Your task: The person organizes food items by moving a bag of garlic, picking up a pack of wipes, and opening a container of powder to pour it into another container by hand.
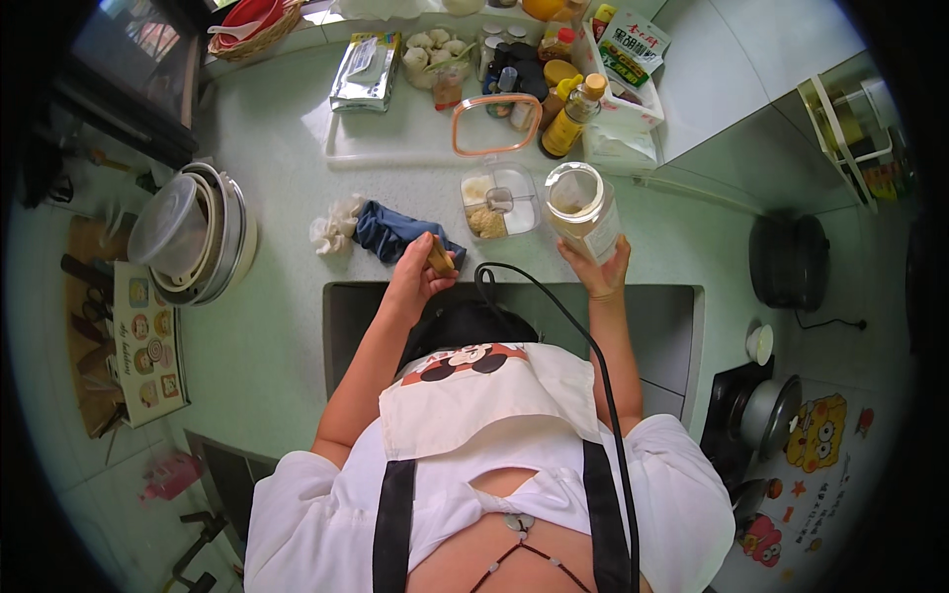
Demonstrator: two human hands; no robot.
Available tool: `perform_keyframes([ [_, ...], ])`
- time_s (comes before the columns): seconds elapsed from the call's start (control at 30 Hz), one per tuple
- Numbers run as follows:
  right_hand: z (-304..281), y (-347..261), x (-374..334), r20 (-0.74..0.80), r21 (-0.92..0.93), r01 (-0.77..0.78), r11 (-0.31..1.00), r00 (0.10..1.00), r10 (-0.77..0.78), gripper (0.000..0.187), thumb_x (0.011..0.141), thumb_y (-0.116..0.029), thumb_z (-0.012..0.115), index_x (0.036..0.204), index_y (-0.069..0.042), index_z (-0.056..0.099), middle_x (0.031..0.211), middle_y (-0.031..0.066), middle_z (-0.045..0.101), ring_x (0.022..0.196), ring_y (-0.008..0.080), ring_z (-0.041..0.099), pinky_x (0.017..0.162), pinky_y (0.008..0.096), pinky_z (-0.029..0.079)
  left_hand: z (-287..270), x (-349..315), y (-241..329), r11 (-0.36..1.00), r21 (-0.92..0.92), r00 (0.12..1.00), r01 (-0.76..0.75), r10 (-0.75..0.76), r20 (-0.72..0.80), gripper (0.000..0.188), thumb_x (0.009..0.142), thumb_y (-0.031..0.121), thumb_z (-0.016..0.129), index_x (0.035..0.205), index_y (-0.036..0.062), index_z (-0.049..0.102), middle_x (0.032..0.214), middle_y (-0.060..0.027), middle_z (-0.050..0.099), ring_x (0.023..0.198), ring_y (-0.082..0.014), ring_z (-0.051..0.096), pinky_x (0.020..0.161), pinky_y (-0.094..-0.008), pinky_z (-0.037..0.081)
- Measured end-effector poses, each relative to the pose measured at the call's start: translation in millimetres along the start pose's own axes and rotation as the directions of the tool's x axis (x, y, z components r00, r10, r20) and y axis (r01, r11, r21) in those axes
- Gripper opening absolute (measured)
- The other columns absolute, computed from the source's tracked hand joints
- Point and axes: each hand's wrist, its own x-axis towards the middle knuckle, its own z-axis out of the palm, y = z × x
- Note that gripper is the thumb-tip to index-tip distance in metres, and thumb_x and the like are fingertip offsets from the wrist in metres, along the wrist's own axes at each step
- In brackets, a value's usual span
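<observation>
My right hand (603,269) is closed round the lower part of a clear jar (599,229) with a pale label. The jar leans, and its wide mouth is uncovered. In my left hand (405,282) is a small brown, wooden-looking piece (440,257), pinched between the fingers; its full shape is hidden. Between the hands, farther back, stands a clear seasoning box (525,188) with white and tan powders in its compartments. A blue cloth (390,231) lies beside my left hand, with a crumpled whitish piece (337,225) at its end.
A clear lid with an orange rim (455,128) rests behind the seasoning box. An amber sauce bottle (568,124) stands near the jar, before a white bin of packets (647,104). Nested bowls (242,232) sit at left. A black cable (563,306) crosses the counter's front edge.
</observation>
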Motion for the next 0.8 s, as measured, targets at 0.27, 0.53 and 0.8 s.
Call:
perform_keyframes([
  [0.27, 17, 4, -11, -0.07, -0.062, -0.033, 0.998, 0.997, 0.029, 0.068, 0.071, -0.037, 0.061, 0.128, -0.012, 0.034, 0.127, 0.0116, 0.04, 0.114, 0.0335, 0.041, 0.091, 0.0521, 0.035, 25, -1, 26, 0.949, 0.267, 0.986, -0.167, 0.156, 0.061, 0.044, 0.086, 0.038, 0.049, 0.12, 0.0114, 0.042, 0.1, -0.0054, 0.053, 0.077, -0.0159, 0.057, 0.062, -0.0235, 0.048],
  [0.53, 32, 24, -11, 0.033, -0.173, -0.042, 0.984, 0.998, 0.048, 0.077, 0.071, -0.038, 0.059, 0.135, -0.015, 0.023, 0.131, 0.0108, 0.036, 0.117, 0.0317, 0.039, 0.093, 0.0485, 0.036, 86, -14, 74, 0.61, 0.621, 0.867, -0.492, 0.406, 0.289, 0.052, 0.085, 0.033, 0.052, 0.129, 0.0107, 0.035, 0.103, -0.0063, 0.054, 0.08, -0.0097, 0.053, 0.063, -0.0213, 0.045],
  [0.8, 51, 21, -10, 0.051, -0.267, 0.098, 0.959, 0.995, -0.088, 0.082, 0.07, -0.029, 0.063, 0.135, -0.008, 0.018, 0.13, 0.0144, 0.036, 0.118, 0.0282, 0.038, 0.098, 0.0421, 0.033, 108, -27, 87, 0.218, 0.798, 0.796, -0.562, 0.403, 0.451, 0.053, 0.081, 0.032, 0.057, 0.125, 0.0074, 0.04, 0.098, -0.0084, 0.054, 0.073, -0.0129, 0.053, 0.067, -0.0254, 0.045],
])
